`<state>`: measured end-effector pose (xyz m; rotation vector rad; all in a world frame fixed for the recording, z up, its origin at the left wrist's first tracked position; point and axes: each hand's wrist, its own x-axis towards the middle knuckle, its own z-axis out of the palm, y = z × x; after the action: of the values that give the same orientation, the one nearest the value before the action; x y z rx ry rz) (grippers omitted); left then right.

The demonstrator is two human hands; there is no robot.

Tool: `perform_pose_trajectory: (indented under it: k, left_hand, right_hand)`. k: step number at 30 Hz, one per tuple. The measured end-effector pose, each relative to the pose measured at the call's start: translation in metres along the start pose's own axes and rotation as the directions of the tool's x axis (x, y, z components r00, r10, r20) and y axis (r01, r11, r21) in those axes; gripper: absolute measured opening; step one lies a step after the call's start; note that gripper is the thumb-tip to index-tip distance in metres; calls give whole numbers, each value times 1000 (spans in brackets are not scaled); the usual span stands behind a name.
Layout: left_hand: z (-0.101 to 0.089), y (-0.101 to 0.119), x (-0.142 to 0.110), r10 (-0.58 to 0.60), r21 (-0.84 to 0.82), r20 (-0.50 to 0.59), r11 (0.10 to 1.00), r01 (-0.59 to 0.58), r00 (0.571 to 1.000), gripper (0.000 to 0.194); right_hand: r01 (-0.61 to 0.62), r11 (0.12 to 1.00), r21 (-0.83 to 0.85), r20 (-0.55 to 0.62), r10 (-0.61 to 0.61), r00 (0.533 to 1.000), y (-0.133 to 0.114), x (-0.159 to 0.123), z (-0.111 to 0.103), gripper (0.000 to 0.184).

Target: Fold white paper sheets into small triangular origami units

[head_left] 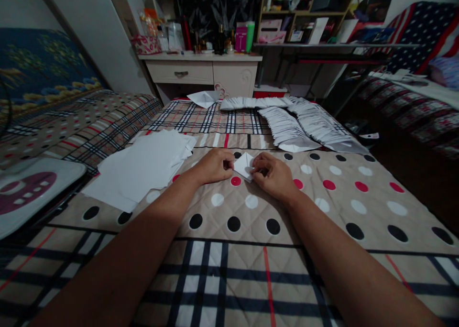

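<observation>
A small folded piece of white paper (244, 164) lies between my hands on the dotted bedcover (201, 200). My left hand (217, 167) is closed, its thumb and fingertips pinched at the paper's left corner. On the other side, my right hand (274, 175) has bent fingers pinching the paper's right edge and partly hiding it. To the left of my left hand lies a loose, uneven stack of flat white sheets (139, 167). Rows of many folded white papers (287, 128) stand packed together beyond my right hand.
A single folded paper (204, 98) lies at the bed's far edge. Behind it is a white dresser (181, 71) crowded with bottles and boxes. A white lidded case (32, 188) sits at the left, and a desk (337, 45) stands at the back right.
</observation>
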<state>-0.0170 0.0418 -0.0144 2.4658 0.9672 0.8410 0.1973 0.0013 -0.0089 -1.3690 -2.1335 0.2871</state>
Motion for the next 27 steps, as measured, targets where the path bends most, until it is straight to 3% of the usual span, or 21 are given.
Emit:
perform_pose_trajectory:
  k: [16,23,27]
  left_hand:
    - [1,10,1,-43,133,-16,990,45,999,11]
    - [4,4,2,-230,6,-16,973,231,973,22]
    - [3,1,2,-351,5,-39,936,352,935,38]
  right_hand:
    - [-37,999,-24,31,38,999,1,1,1,17]
    - [-171,981,-93,-49,167,985,3,0,2,67]
    - [-271,957,-106,9,274,962,5,4,1,72]
